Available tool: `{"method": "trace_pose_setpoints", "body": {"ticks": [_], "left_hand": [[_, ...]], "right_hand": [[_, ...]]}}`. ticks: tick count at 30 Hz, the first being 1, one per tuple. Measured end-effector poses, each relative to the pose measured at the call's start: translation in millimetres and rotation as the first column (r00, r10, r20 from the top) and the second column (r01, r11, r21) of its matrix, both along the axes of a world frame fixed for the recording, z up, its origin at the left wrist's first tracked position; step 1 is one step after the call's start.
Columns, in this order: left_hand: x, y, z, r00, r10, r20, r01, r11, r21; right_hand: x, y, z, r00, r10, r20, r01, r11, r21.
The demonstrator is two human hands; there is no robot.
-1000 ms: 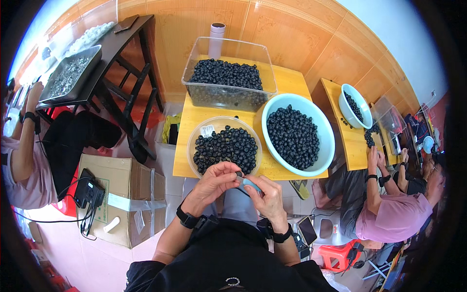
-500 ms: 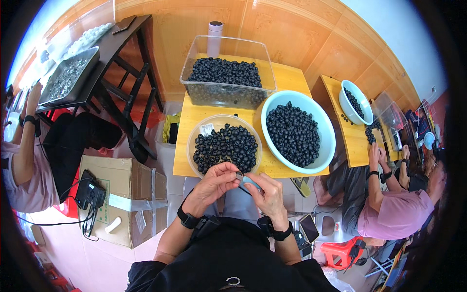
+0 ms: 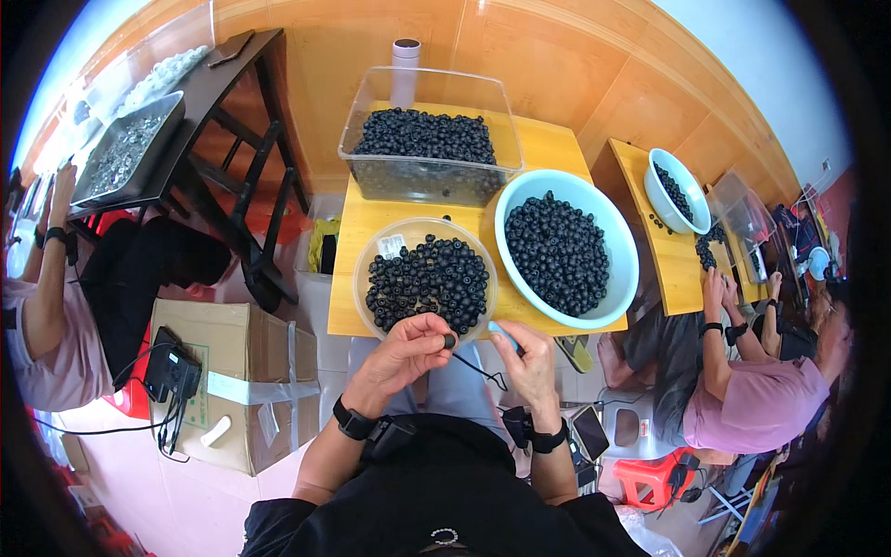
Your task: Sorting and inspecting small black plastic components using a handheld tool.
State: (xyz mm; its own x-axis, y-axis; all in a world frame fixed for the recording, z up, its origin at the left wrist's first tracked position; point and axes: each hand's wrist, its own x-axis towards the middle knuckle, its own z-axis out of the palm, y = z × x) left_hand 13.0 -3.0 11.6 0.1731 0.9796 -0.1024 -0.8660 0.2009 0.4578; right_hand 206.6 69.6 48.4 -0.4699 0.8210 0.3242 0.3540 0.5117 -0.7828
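Note:
My left hand [image 3: 405, 360] pinches a small black bead-like piece [image 3: 450, 341] between thumb and fingertips, just in front of the round clear tub [image 3: 359, 295]. A thin black cord [image 3: 478, 369] trails from beside that piece toward my right hand [image 3: 529, 371]. My right hand is closed on a small light-blue tool [image 3: 506, 336], apart from the black piece; its exact kind is unclear. Many similar black pieces [image 3: 445, 278] lie in the tub. To its right, a pale blue basin [image 3: 626, 274] is heaped with more of them.
Behind the tub stands a clear rectangular bin [image 3: 432, 186] of black pieces, with a pale flask [image 3: 406, 70] behind it. All rest on a yellow table [image 3: 343, 320]. A cardboard box [image 3: 218, 371] sits at the left. Co-workers sit at either side; a red stool [image 3: 645, 483] is lower right.
My hands have drawn apart: the blue tool has moved right, away from the black piece in my left hand. The black cord now shows between them.

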Motion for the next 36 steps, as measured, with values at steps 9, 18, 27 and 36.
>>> {"method": "trace_pose_setpoints", "body": {"ticks": [9, 18, 27, 36], "left_hand": [[4, 2, -6, 0.999, 0.008, 0.040, -0.008, 1.000, -0.005], [4, 1, -6, 0.999, 0.006, 0.046, -0.006, 1.000, -0.002], [2, 0, -10, 0.999, 0.005, 0.052, -0.005, 1.000, -0.003], [-3, 1, -8, 1.000, 0.021, 0.009, -0.021, 1.000, -0.012]], "right_hand": [[-12, -20, 20, 0.981, 0.154, 0.114, -0.166, 0.981, 0.101], [-12, -20, 16, 0.986, 0.157, 0.061, -0.164, 0.975, 0.148], [-12, -19, 15, 0.980, 0.167, 0.107, -0.177, 0.980, 0.093], [-17, -15, 0, 0.986, 0.154, 0.057, -0.159, 0.982, 0.097]]}}
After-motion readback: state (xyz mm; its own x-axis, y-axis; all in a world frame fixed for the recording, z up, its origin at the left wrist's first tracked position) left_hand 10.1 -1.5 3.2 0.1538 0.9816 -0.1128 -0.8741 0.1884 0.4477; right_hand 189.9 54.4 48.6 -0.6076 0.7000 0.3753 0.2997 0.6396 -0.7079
